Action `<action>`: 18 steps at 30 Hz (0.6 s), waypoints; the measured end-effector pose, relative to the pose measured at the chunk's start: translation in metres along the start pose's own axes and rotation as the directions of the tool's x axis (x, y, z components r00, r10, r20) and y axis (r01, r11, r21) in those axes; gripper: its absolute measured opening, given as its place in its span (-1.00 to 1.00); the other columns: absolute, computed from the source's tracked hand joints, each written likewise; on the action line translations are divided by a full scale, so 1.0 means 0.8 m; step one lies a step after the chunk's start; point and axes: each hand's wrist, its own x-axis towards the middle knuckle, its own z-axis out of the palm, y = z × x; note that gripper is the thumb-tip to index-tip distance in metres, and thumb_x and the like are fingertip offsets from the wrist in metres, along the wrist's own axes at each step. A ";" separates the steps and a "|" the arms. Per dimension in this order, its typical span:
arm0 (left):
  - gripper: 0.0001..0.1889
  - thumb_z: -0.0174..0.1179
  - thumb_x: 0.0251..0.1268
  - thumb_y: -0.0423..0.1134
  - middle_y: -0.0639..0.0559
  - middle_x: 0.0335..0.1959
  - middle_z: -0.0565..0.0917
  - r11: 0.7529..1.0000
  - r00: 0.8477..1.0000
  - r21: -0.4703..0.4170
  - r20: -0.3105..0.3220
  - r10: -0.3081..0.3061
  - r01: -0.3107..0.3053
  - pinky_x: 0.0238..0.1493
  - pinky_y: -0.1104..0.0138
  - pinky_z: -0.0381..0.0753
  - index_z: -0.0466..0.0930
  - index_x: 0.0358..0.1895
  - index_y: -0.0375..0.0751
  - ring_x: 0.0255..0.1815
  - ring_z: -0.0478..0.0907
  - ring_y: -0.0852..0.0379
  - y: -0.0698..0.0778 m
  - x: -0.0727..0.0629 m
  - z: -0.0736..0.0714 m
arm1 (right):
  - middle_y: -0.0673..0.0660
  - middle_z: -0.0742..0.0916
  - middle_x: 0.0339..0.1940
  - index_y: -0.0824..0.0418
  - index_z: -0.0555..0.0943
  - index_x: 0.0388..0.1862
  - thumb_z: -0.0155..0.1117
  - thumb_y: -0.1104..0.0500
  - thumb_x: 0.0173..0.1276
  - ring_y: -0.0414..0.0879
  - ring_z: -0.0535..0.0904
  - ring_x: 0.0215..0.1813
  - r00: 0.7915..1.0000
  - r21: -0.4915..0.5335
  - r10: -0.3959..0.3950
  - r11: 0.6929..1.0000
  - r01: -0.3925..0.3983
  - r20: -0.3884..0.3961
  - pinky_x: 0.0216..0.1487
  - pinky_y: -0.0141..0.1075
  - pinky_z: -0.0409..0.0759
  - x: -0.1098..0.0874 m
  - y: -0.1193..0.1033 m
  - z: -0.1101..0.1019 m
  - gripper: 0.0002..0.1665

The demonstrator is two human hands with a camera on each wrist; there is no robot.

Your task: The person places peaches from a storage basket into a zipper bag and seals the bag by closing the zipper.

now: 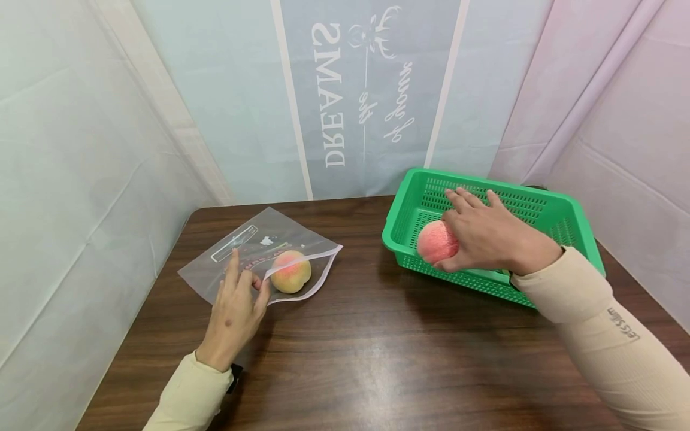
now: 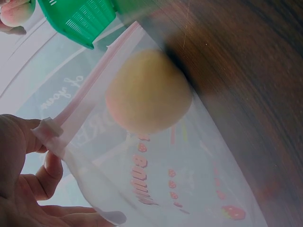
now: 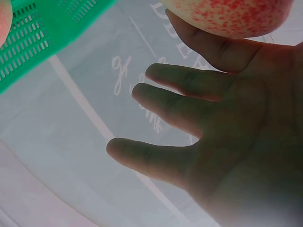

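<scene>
A clear zip bag (image 1: 318, 239) with red strawberry print lies at the left of the table. My left hand (image 1: 234, 311) pinches its pink zip edge at the white slider (image 2: 49, 127) between thumb and index finger; the other fingers extend over the film. Inside the bag, near the zip, sits a yellow-pink peach (image 1: 291, 272). My right hand (image 1: 485, 233) grips another, redder peach (image 1: 438, 242) between thumb and index finger, over the green basket (image 1: 415, 179). Its other three fingers are spread, as the right wrist view shows.
The basket stands at the table's back right, partly covered by my right hand and forearm. A pink rounded thing (image 3: 4, 21) shows by the basket in the right wrist view. Brown wooden table (image 1: 350, 365) lies between bag and basket. A printed curtain (image 1: 248, 108) hangs behind.
</scene>
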 end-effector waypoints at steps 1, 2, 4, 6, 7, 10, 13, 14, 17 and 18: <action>-0.74 0.36 0.16 -0.46 -0.58 0.41 0.24 1.000 1.000 0.001 0.000 -0.003 0.003 0.04 -0.46 0.33 0.40 -0.45 -0.28 0.25 0.40 -0.55 0.000 0.000 0.000 | 0.54 0.33 0.44 0.30 0.58 -0.05 0.49 -0.29 0.02 0.45 0.15 0.48 1.000 0.004 -0.001 1.000 0.001 -0.003 0.28 0.51 0.05 0.000 -0.002 0.000 -0.22; -0.74 0.36 0.16 -0.45 -0.57 0.41 0.24 1.000 1.000 0.002 -0.001 -0.004 0.004 0.04 -0.46 0.33 0.40 -0.45 -0.27 0.24 0.40 -0.55 0.000 0.000 0.000 | 0.54 0.32 0.45 0.30 0.58 -0.05 0.49 -0.29 0.02 0.45 0.15 0.48 1.000 0.007 -0.002 1.000 0.002 -0.006 0.28 0.50 0.05 0.000 -0.003 0.000 -0.23; -0.74 0.36 0.16 -0.45 -0.57 0.41 0.24 1.000 1.000 0.002 -0.001 -0.006 0.006 0.05 -0.45 0.34 0.40 -0.45 -0.27 0.23 0.41 -0.55 0.001 0.001 0.000 | 0.54 0.31 0.45 0.29 0.58 -0.04 0.49 -0.29 0.02 0.45 0.14 0.49 1.000 0.010 -0.004 1.000 0.004 -0.011 0.29 0.50 0.04 0.001 -0.005 0.001 -0.22; -0.74 0.36 0.16 -0.45 -0.57 0.41 0.24 1.000 1.000 0.001 0.000 -0.007 0.007 0.06 -0.45 0.34 0.40 -0.45 -0.27 0.22 0.41 -0.55 0.000 0.001 0.000 | 0.54 0.30 0.46 0.29 0.57 -0.03 0.48 -0.29 0.03 0.45 0.13 0.49 1.000 0.015 -0.006 1.000 0.006 -0.011 0.29 0.50 0.03 0.001 -0.008 0.001 -0.22; -0.74 0.36 0.16 -0.45 -0.57 0.41 0.24 1.000 1.000 0.000 0.001 -0.008 0.008 0.06 -0.45 0.34 0.40 -0.46 -0.27 0.22 0.42 -0.55 0.000 0.001 0.000 | 0.54 0.30 0.46 0.29 0.57 -0.02 0.48 -0.29 0.03 0.45 0.12 0.49 1.000 0.017 -0.008 1.000 0.008 -0.012 0.29 0.50 0.02 0.002 -0.009 0.001 -0.22; -0.74 0.36 0.16 -0.45 -0.58 0.41 0.23 1.000 1.000 -0.001 0.004 -0.009 0.009 0.06 -0.44 0.34 0.40 -0.46 -0.27 0.22 0.42 -0.55 0.000 0.000 -0.001 | 0.53 0.29 0.47 0.29 0.57 -0.01 0.48 -0.29 0.04 0.45 0.12 0.50 1.000 0.025 -0.015 1.000 0.015 -0.018 0.30 0.50 0.02 0.003 -0.013 0.002 -0.22; -0.74 0.36 0.15 -0.45 -0.58 0.41 0.23 1.000 1.000 -0.001 0.008 -0.009 0.009 0.06 -0.44 0.34 0.40 -0.46 -0.27 0.24 0.40 -0.54 0.000 0.000 0.000 | 0.53 0.29 0.47 0.27 0.57 -0.03 0.48 -0.29 0.04 0.45 0.13 0.50 0.999 0.028 -0.024 0.999 0.024 -0.028 0.29 0.50 0.03 0.003 -0.017 0.003 -0.23; -0.74 0.36 0.16 -0.45 -0.59 0.41 0.23 1.000 1.000 0.000 0.009 -0.008 0.008 0.06 -0.44 0.34 0.41 -0.46 -0.27 0.24 0.40 -0.54 0.000 -0.001 0.000 | 0.52 0.29 0.47 0.27 0.57 -0.03 0.48 -0.29 0.04 0.44 0.13 0.50 0.999 0.029 -0.026 0.999 0.027 -0.030 0.29 0.50 0.03 0.004 -0.018 0.003 -0.24; -0.75 0.36 0.16 -0.46 -0.59 0.41 0.23 1.000 1.000 0.001 0.009 -0.005 0.005 0.05 -0.45 0.34 0.41 -0.45 -0.28 0.26 0.39 -0.54 0.000 -0.001 0.000 | 0.51 0.29 0.48 0.26 0.56 -0.03 0.49 -0.30 0.04 0.43 0.13 0.50 0.999 0.032 -0.035 0.999 0.036 -0.033 0.29 0.50 0.03 0.005 -0.022 0.004 -0.23; -0.75 0.36 0.16 -0.46 -0.59 0.41 0.23 1.000 1.000 0.002 0.009 -0.004 0.004 0.05 -0.45 0.34 0.41 -0.45 -0.28 0.26 0.38 -0.54 0.000 -0.001 0.000 | 0.51 0.29 0.48 0.27 0.56 -0.02 0.49 -0.30 0.04 0.43 0.13 0.51 0.999 0.032 -0.039 0.999 0.040 -0.034 0.29 0.50 0.03 0.006 -0.024 0.004 -0.23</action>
